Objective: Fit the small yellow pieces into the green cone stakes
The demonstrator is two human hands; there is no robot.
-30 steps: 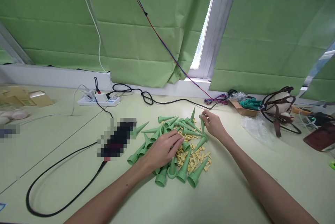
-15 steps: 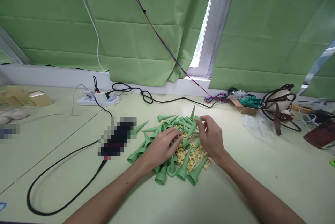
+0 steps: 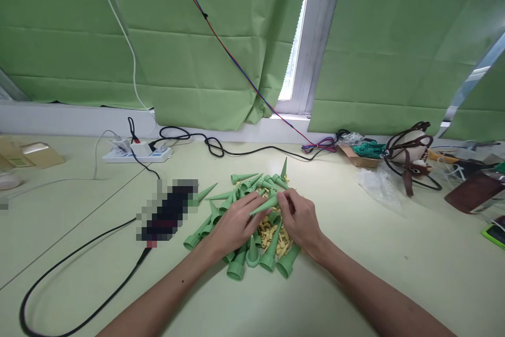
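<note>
A green plastic cone spike (image 3: 266,205) is pinched at its wide, hollow end by my right hand (image 3: 302,218). Its point aims left and passes over the fingers of my left hand (image 3: 236,221). Those left fingers are curled together, and whatever they hold is hidden. Under and around both hands lies a pile of similar green cones (image 3: 236,266), some with the open end toward me. Small yellow plastic pieces (image 3: 283,245) lie heaped among them, mostly below my right hand.
Left of the pile lies a blurred-out dark device (image 3: 169,213) with a black cable (image 3: 87,321) looping toward me. A white power strip (image 3: 138,155) sits by the wall. Back right are a cardboard box (image 3: 359,158), a clear plastic bag (image 3: 379,187) and a brown-strapped bag (image 3: 410,150).
My right hand has drawn nearer my left, and the cone in it now points left across the left fingers. The view has turned slightly right.
</note>
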